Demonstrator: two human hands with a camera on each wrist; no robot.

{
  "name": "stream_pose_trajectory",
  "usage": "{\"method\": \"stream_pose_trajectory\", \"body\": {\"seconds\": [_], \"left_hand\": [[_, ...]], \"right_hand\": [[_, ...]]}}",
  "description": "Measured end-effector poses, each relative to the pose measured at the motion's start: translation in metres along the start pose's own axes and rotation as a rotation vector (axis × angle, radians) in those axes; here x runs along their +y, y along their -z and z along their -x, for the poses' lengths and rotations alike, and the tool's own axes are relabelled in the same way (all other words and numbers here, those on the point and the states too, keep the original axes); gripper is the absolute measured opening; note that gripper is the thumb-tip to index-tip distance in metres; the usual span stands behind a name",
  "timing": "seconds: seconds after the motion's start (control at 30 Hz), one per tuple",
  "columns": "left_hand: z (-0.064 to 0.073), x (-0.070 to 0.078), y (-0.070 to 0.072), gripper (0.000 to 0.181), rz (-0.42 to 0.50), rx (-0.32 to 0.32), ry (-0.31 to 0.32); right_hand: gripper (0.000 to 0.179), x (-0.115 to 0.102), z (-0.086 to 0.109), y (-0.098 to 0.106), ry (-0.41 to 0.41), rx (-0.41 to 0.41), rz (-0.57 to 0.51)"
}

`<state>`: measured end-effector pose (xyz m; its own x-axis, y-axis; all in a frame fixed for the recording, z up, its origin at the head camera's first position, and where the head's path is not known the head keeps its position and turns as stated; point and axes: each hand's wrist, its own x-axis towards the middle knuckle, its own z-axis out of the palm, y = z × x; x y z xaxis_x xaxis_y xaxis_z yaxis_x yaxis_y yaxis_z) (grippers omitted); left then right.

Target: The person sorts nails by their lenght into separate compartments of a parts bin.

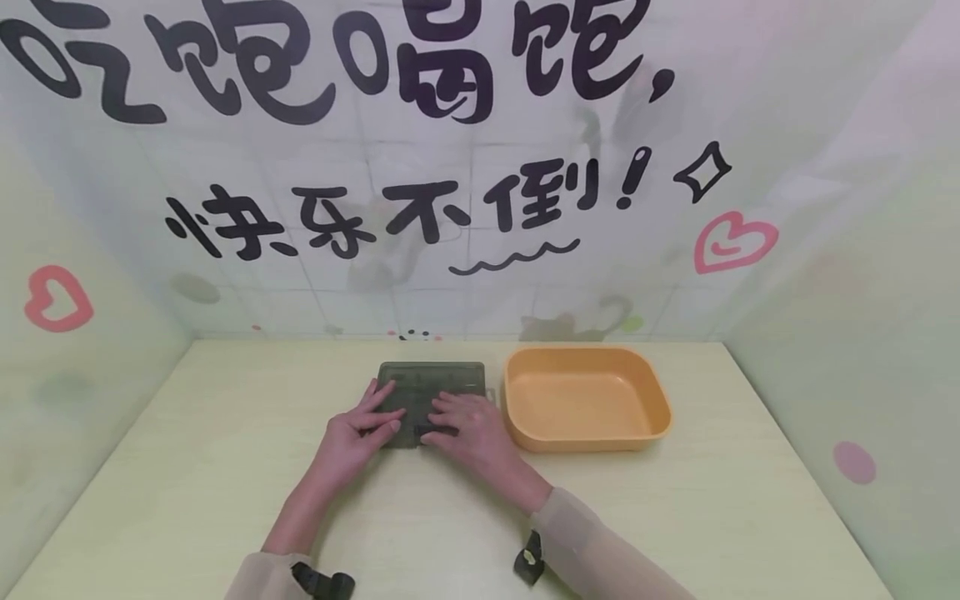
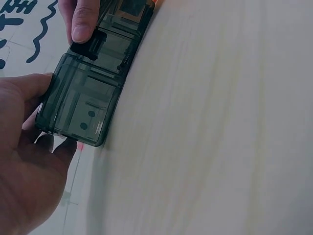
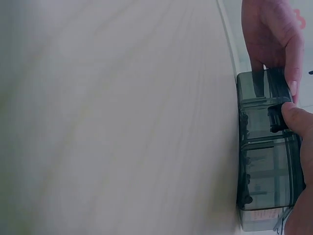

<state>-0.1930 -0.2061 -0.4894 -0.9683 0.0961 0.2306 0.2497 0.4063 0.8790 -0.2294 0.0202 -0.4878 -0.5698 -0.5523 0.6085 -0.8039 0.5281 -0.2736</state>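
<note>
A flat, dark see-through plastic case (image 1: pixel 438 377) with its lid down lies on the table toward the back. My left hand (image 1: pixel 352 437) holds its left end, the thumb at the front edge and other fingers spread over the lid. My right hand (image 1: pixel 476 429) grips the right part, fingers on the lid. In the left wrist view its thumb is on a black latch (image 2: pixel 93 46) at the front edge. Dividers and small dark items show through the case wall (image 3: pixel 264 166) in the right wrist view.
An orange rectangular tray (image 1: pixel 588 439) stands just right of the case. The pale wood-grain table (image 1: pixel 187 483) meets a printed back wall (image 1: pixel 375 308) behind the case, with side walls left and right. Black wrist cameras (image 1: pixel 322 581) sit on both sleeves.
</note>
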Motion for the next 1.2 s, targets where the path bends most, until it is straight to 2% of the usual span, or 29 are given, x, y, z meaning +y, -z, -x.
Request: {"method": "stream_pose_trajectory", "body": {"seconds": [0.3,0.6,0.7,1.0,1.2], "left_hand": [[-0.002,0.002,0.004,0.024,-0.035,-0.004,0.015],[0.001,0.009,0.015,0.025,-0.022,0.018,0.026],[0.002,0.010,0.016,0.025,-0.008,0.017,0.028],[0.005,0.004,0.009,0.024,0.004,0.015,0.022],[0.002,0.001,-0.001,0.024,0.005,-0.010,0.012]], "right_hand": [[0.030,-0.003,-0.002,-0.003,0.023,0.053,0.019],[0.028,-0.007,-0.013,-0.004,0.058,0.009,0.039],[0.028,-0.009,-0.015,-0.002,0.043,-0.005,0.041],[0.028,-0.011,-0.006,-0.004,0.008,-0.040,0.052],[0.027,-0.005,0.004,-0.004,0.029,0.008,0.072]]}}
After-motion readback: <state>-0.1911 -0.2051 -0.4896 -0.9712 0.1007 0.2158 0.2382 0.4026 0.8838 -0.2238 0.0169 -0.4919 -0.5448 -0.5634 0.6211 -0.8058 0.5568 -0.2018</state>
